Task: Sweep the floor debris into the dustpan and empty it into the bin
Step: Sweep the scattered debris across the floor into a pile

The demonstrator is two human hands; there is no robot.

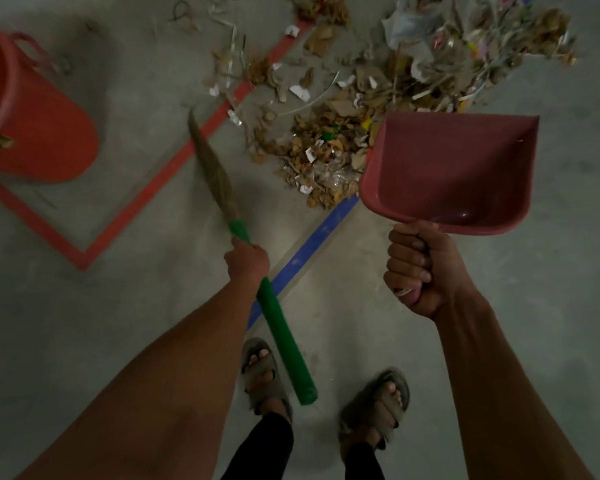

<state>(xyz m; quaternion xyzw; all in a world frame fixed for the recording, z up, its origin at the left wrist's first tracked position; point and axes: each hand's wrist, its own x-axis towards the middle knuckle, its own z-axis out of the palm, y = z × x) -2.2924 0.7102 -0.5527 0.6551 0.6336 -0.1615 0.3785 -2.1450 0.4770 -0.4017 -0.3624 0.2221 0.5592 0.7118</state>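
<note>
Grey concrete floor [84,306] fills the frame, crossed by a red tape line [174,164] and a blue tape line [312,244]. At the upper left stands the orange bin [42,133], well apart from everything else. Left of centre, the left hand [247,261] grips the broom [222,192] by its green handle, fingers wrapped round it; its long axis runs from the lower centre up and leftward, the bristle tip pointing toward the upper left, just beside the near edge of the debris [329,147]. That litter of dry leaves, paper scraps and plastic spreads from the upper centre to the upper right. At the right, the right hand [418,268] clenches the handle of the pink dustpan [454,174], held above the floor with its open mouth facing up-frame, overlapping the pile's right edge. My judgement: the pan, the nearer tool, must drop to the floor at the pile's edge before the broom can drive debris rightward into it.
</note>
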